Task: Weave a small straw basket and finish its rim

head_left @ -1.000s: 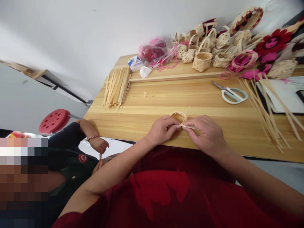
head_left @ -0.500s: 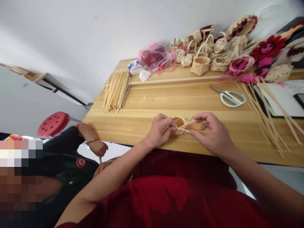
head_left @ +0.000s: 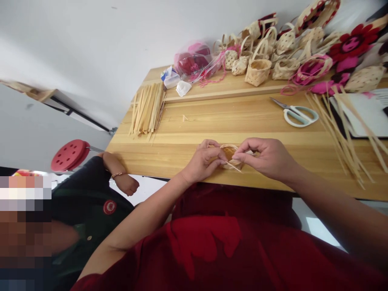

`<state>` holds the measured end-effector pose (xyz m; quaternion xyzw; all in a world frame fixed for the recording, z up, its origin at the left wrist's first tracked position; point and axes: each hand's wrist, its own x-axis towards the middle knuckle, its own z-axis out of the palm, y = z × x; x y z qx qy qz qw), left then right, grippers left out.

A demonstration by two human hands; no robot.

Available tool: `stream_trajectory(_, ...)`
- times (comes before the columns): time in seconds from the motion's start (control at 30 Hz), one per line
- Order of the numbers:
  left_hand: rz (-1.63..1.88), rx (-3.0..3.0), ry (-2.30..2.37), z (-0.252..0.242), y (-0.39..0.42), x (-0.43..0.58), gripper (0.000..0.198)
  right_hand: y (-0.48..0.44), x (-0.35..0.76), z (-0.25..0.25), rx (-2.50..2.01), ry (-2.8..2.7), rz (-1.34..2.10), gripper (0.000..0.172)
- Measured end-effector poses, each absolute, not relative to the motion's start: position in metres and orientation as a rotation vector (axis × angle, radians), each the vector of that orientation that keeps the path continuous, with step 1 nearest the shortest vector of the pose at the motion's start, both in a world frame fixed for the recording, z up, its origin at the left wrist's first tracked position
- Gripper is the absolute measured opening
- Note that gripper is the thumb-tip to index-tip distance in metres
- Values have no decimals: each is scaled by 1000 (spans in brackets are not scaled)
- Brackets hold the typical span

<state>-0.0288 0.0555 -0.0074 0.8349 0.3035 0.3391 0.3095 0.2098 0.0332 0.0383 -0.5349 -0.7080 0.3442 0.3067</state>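
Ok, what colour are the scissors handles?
The scissors handles are pale mint green, almost white; the head view shows them best.

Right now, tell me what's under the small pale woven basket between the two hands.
The pale wooden tabletop shows around the basket; the left hand and right hand hide the patch directly beneath it.

Wall: a white wall (head_left: 91, 44) is seen at the far side.
Furniture: a wooden table (head_left: 230, 121) is placed against it; a red perforated stool (head_left: 70, 155) is seen left.
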Motion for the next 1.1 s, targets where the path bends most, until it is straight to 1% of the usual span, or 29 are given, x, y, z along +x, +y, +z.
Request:
stream_trajectory(0.07,939,2191,785,-8,54,-29,12,34,210,39,-1377,-1823,1072,19)
stream_trajectory(0.13,960,2176,789,-8,53,-28,10,34,211,39,-1336,-1776,1218,26)
stream_trajectory(0.2,965,2168,830,-8,50,-26,9,32,212,39,-1326,-1764,1273,29)
stream_trajectory(0.33,994,2193,965,-10,46,-21,10,26,209,42,-1390,-1812,1194,24)
stream_trajectory(0.5,997,2275,963,-14,43,-19,14,24,199,44,-1532,-1769,1152,16)
stream_trajectory(0.7,1078,2337,898,-22,44,-21,17,26,192,44,-1642,-1647,1022,17)
stream_trajectory(0.83,1117,2353,810,-23,45,-21,16,23,192,44,-1680,-1612,998,16)
stream_trajectory(1.1,1157,2363,774,-20,42,-18,13,21,196,37,-1608,-1544,1076,14)
